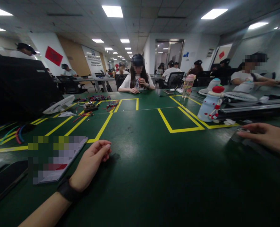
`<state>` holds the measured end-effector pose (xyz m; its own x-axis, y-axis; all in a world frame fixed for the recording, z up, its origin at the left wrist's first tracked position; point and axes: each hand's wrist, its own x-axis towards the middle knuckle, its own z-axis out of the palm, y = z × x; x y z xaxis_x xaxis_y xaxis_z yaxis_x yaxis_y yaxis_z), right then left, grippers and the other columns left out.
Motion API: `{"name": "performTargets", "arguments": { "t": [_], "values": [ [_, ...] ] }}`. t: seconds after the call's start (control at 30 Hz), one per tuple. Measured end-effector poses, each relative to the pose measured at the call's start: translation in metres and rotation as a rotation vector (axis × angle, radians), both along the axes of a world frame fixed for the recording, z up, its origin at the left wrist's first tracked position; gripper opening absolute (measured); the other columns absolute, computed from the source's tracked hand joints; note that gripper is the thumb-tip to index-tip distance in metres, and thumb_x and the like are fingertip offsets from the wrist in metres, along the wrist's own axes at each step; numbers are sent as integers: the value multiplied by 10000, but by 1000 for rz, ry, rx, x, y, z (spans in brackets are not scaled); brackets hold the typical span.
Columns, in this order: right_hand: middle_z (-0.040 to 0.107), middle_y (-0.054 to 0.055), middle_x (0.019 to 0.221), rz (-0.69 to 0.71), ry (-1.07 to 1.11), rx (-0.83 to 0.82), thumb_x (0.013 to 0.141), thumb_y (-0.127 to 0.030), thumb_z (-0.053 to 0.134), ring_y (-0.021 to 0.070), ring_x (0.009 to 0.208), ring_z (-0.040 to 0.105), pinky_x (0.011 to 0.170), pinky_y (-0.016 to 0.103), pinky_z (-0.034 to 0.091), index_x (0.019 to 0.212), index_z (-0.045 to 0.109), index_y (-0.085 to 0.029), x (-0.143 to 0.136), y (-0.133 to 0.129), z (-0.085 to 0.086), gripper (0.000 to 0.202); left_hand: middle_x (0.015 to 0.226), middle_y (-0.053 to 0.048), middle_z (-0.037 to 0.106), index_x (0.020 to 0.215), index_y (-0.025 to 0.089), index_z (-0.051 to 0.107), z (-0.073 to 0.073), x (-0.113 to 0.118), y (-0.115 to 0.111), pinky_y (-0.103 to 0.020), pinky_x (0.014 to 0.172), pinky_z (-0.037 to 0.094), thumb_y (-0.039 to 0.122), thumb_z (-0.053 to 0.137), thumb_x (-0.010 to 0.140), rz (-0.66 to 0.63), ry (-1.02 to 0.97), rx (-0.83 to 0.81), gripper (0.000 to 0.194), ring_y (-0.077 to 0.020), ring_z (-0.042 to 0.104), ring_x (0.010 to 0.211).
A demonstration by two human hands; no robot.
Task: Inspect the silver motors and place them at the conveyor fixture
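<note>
Loosely curled left hand (90, 167) rests empty

Left hand (90, 167): loosely curled, fingers bent inward, resting empty on the dark green surface (154, 176), just right of a flat booklet (59, 157) lying there. Right hand (267, 138): palm down at the right edge, fingers stretched leftward, fingertips at a small dark flat object (240, 136), too dim to identify.

White fan (58, 105), coloured wires (96, 98), pink bottle (188, 85), possibly a toy-shaped dispenser (210, 104).
</note>
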<state>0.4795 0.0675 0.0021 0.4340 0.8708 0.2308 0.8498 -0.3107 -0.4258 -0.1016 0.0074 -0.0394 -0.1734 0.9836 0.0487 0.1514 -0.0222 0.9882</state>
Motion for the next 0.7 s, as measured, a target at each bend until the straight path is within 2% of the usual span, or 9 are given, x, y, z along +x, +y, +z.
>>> {"name": "performTargets", "arguments": {
  "t": [0.1, 0.17, 0.27, 0.33, 0.43, 0.53, 0.6, 0.7],
  "values": [
    [642, 170, 1029, -16, -79, -75, 671, -481, 682, 229, 823, 591, 717, 347, 433, 984, 617, -151, -10, -2, 1, 459, 735, 30, 571, 969, 199, 595, 0, 0, 1, -226, 539, 414, 391, 629, 811, -1, 42, -1, 251, -114, 499, 601],
    [629, 156, 1044, -20, -80, 28, 694, -470, 666, 244, 891, 576, 775, 362, 420, 1006, 602, -157, -30, -3, 3, 447, 726, 32, 571, 957, 204, 602, 1, 1, 1, -228, 538, 409, 399, 624, 812, -1, 78, 3, 244, -117, 496, 595],
    [618, 139, 1058, 149, 260, 185, 692, -420, 684, 241, 946, 573, 864, 386, 408, 1064, 575, -167, -80, -7, 4, 463, 719, 23, 590, 931, 205, 630, 8, 7, 1, -247, 548, 413, 399, 651, 786, -16, 136, -1, 243, -136, 518, 595],
    [628, 125, 1056, 336, 543, 164, 702, -414, 682, 221, 934, 597, 868, 375, 440, 1080, 557, -175, -125, -13, 1, 464, 756, 5, 620, 944, 217, 654, 16, 18, -1, -272, 594, 435, 382, 681, 761, -62, 205, 8, 248, -166, 558, 650],
    [644, 99, 1041, 604, 1026, -113, 755, -423, 643, 183, 892, 631, 841, 355, 493, 1047, 547, -180, -198, -27, -7, 391, 970, -36, 657, 1065, 266, 648, 29, 46, -8, -334, 727, 470, 350, 688, 758, -212, 418, 123, 320, -226, 597, 840],
    [642, 72, 1027, 750, 1644, -504, 805, -396, 614, 143, 883, 631, 872, 347, 491, 1016, 558, -170, -258, -44, -16, 314, 1158, -44, 616, 1168, 298, 596, 40, 79, -18, -377, 864, 459, 297, 695, 756, -350, 506, 294, 424, -241, 578, 995],
    [647, 60, 990, 770, 1872, -672, 840, -408, 576, 118, 874, 628, 893, 315, 475, 1006, 577, -156, -284, -53, -23, 301, 1155, -46, 623, 1138, 285, 605, 43, 95, -25, -383, 891, 455, 234, 684, 754, -399, 493, 374, 395, -240, 576, 1020],
    [650, 55, 970, 771, 2001, -783, 870, -431, 534, 105, 859, 627, 925, 301, 447, 990, 591, -141, -300, -62, -31, 318, 1096, -49, 654, 1050, 270, 641, 41, 105, -33, -394, 890, 461, 198, 652, 773, -394, 448, 404, 286, -246, 584, 1013]
  ]
}}
